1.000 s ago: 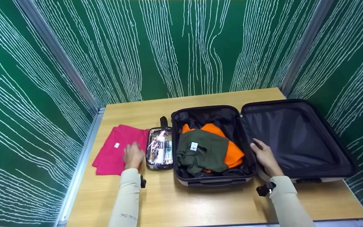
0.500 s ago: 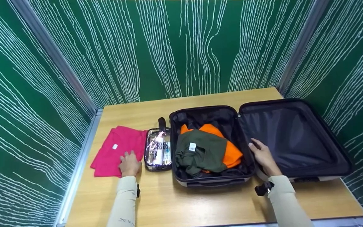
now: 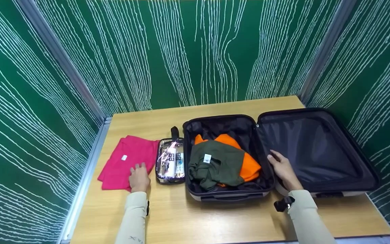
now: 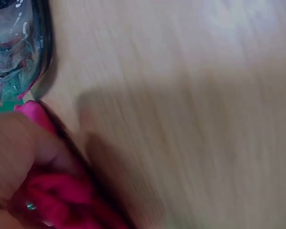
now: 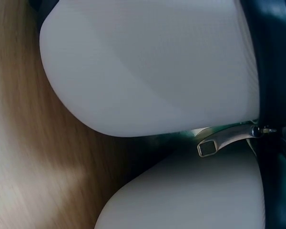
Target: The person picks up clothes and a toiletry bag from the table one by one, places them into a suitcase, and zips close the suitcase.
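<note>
A folded pink T-shirt (image 3: 127,152) with a small white label lies on the table at the left. My left hand (image 3: 139,177) is over its near right corner in the head view. In the left wrist view the fingers (image 4: 19,148) curl over bunched pink cloth and grip it. My right hand (image 3: 284,170) rests at the hinge side of the open suitcase (image 3: 229,196), its fingers loosely bent, between the base and the lid (image 3: 310,149). The right wrist view shows the pale shell and a zipper pull (image 5: 221,140), with the right hand out of sight.
A dark green garment (image 3: 223,169) lies over an orange garment (image 3: 250,167) inside the suitcase base. Between the T-shirt and the suitcase stands a clear toiletry bag (image 3: 170,179) with tubes inside. Green walls with white lines enclose the wooden table (image 3: 195,223).
My left hand has come slightly toward the near edge and left, settling at the T-shirt's near right corner. The right hand has stayed at the suitcase hinge.
</note>
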`<state>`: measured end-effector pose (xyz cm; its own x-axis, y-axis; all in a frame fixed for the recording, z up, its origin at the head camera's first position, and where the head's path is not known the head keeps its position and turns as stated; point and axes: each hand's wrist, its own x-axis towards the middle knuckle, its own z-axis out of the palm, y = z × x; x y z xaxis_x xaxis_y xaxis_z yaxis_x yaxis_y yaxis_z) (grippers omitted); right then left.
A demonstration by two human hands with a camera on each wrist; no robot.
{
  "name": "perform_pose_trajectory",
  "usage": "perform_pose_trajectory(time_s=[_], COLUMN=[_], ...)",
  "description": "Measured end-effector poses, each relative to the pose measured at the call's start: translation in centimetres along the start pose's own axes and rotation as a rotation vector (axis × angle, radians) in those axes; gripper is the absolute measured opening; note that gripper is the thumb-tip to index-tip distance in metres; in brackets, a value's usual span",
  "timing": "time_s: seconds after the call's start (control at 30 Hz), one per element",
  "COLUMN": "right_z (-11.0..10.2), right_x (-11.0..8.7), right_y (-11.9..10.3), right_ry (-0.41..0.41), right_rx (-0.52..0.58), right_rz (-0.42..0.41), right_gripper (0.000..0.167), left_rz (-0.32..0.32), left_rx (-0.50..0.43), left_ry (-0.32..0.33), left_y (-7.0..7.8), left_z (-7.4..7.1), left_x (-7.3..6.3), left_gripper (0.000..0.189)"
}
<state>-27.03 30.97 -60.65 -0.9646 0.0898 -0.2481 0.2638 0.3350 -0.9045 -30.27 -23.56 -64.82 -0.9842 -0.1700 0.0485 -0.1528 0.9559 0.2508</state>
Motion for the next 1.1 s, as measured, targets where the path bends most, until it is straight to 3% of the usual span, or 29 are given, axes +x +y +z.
perform_pose_trajectory(time_s=[0.57,0.73,1.1], right_z=[-0.1,-0.1,-0.1], right_x=[-0.1,-0.1,0.0], right_y=[-0.1,-0.2,-0.1], right_ry=[0.009,0.011,0.013], right_rx=[-0.001,-0.009,0.004], right_rz=[0.005,0.009,-0.010], right_gripper=[0.065,0.065,0.064], left_rz=[-0.075,-0.068,-0.072], left_rx=[-0.140,-0.159,-0.164], left_ry=[0.141,0.176,0.167], left_y=[-1.4,-2.1,-2.9], left_z=[0.2,0.3,0.0], left_x=[-0.2,-0.3,-0.5], left_gripper=[0.031,0.026,0.032])
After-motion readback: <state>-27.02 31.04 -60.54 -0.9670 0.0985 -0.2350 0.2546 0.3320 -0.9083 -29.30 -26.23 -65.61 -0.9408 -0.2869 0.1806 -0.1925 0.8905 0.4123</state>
